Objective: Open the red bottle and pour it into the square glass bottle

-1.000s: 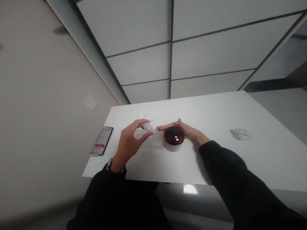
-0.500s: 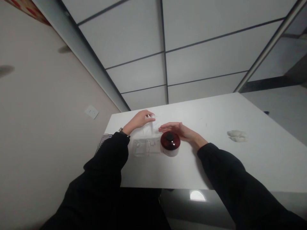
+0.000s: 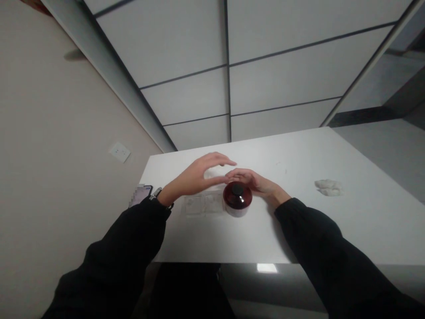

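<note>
My left hand (image 3: pixel 203 173) is raised over the table with thumb and fingers spread, nothing visibly gripped between them. Its thumb tip comes close to the fingers of my right hand (image 3: pixel 254 180); whether they touch I cannot tell. My right hand is loosely cupped just behind a round container (image 3: pixel 237 199) with a dark red, shiny top, a black knob and a paler lower part. Left of the container lies a clear plastic tray (image 3: pixel 203 206) with two compartments, partly under my left hand. Something pale behind my left hand is mostly hidden.
A crumpled whitish cloth or tissue (image 3: pixel 328 187) lies on the right of the white table (image 3: pixel 358 226). A phone (image 3: pixel 143 195), partly blurred, is at the left edge beside my wrist. The wall with a socket (image 3: pixel 120 152) borders the left, panelled doors (image 3: pixel 192 97) the back.
My left hand has opened wider, left the clear plastic piece it was pinching, and moved right towards my right hand. My right hand's fingers have curled slightly. The view has shifted a little.
</note>
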`<action>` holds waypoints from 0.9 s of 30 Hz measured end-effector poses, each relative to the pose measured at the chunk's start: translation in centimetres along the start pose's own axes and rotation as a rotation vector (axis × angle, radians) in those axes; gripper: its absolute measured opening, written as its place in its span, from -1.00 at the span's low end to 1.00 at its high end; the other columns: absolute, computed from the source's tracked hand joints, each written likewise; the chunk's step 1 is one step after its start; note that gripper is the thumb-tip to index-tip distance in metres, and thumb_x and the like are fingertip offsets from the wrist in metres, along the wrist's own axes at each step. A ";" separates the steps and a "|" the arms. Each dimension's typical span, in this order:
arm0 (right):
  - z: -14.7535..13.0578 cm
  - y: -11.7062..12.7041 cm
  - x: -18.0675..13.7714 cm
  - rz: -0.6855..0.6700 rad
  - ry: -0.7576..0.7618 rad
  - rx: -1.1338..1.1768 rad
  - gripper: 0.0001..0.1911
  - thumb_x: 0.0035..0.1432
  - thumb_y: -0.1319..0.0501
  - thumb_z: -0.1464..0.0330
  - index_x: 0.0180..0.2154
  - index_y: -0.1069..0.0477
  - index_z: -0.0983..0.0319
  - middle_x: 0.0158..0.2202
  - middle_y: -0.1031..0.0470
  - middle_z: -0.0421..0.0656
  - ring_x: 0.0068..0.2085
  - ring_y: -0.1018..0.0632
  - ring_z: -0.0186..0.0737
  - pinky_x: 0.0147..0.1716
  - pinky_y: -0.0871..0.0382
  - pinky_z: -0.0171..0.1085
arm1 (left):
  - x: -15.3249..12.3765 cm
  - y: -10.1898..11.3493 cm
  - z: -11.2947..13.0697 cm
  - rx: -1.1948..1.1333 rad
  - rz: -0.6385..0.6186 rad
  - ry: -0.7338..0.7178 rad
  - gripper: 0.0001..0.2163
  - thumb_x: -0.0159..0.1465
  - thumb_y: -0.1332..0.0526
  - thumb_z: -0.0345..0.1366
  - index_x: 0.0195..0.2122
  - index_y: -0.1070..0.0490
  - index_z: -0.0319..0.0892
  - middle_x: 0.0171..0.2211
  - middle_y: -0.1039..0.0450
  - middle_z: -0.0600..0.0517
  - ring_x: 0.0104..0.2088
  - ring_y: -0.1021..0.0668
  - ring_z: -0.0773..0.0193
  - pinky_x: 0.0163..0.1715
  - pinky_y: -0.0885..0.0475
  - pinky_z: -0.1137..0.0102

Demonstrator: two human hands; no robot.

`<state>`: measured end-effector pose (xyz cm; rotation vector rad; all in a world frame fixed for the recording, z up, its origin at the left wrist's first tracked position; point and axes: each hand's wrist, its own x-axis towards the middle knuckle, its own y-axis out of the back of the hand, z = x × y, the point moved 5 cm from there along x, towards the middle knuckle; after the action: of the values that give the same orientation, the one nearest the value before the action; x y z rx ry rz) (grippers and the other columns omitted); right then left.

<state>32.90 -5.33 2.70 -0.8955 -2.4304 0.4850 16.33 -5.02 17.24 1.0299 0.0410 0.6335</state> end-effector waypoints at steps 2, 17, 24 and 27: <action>0.0 -0.2 -0.2 -0.039 -0.017 -0.005 -0.13 -0.09 -0.58 -0.12 0.18 -0.56 0.16 0.11 -0.65 -0.09 0.11 -0.63 -0.21 0.17 -0.44 -0.27 | -0.3 -1.0 3.3 -0.030 -0.116 -0.121 -0.66 0.45 -0.34 -0.19 0.22 -0.54 -0.02 0.21 -0.56 -0.11 0.20 -0.56 0.10 0.24 -0.44 0.16; -0.3 -1.1 -0.1 -0.106 -0.079 -0.044 -0.19 -0.09 -0.66 0.09 0.16 -0.53 0.20 0.07 -0.62 -0.11 0.06 -0.61 -0.25 0.06 -0.44 -0.33 | 1.2 -3.2 4.7 0.364 -0.159 -0.061 -0.68 0.44 -0.31 -0.03 -0.06 -0.62 -0.20 -0.14 -0.69 -0.09 -0.08 -0.67 0.11 -0.08 -0.53 0.29; -0.6 -0.7 -0.1 -0.096 -0.079 -0.163 -0.27 -0.02 -0.64 0.13 0.15 -0.55 0.20 0.12 -0.60 -0.06 0.16 -0.56 -0.13 0.22 -0.39 -0.16 | 0.3 -2.9 6.8 0.054 -0.233 -0.144 -0.61 0.49 -0.22 -0.42 0.31 -0.41 -0.06 0.33 -0.49 -0.12 0.32 -0.51 0.13 0.27 -0.47 0.18; -0.4 -0.7 -0.1 -0.097 -0.107 -0.132 -0.29 -0.04 -0.65 0.18 0.13 -0.55 0.22 0.05 -0.63 -0.08 0.03 -0.61 -0.21 0.10 -0.47 -0.23 | -0.3 -2.5 6.3 0.050 -0.263 -0.165 -0.55 0.49 -0.06 -0.57 0.29 -0.44 -0.03 0.37 -0.45 -0.09 0.28 -0.54 0.17 0.27 -0.47 0.17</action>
<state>32.87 -5.87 3.31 -0.8184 -2.6147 0.3485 19.33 -10.99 18.46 1.1002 0.0468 0.3087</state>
